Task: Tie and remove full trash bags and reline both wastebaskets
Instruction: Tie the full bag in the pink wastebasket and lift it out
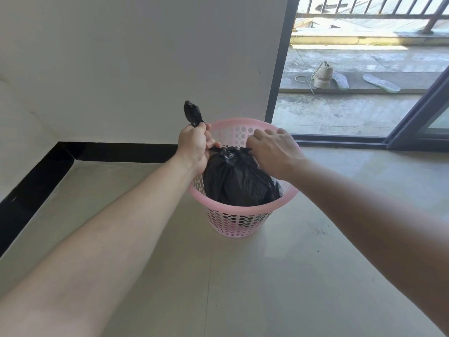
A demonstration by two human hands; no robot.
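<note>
A pink perforated wastebasket [239,221] stands on the tiled floor near the wall corner. A full black trash bag [237,181] sits inside it, its top gathered into a twisted neck. My left hand [194,144] is closed around one gathered end of the bag, and a black tail [193,114] sticks up above the fist. My right hand [272,152] grips the other side of the gathered neck, fingers curled down over the bag; the fingertips are hidden behind the plastic.
A white wall with black baseboard [114,152] runs behind and to the left. An open sliding door [418,113] at the right leads to a balcony with a shoe [322,76], two insoles and a railing.
</note>
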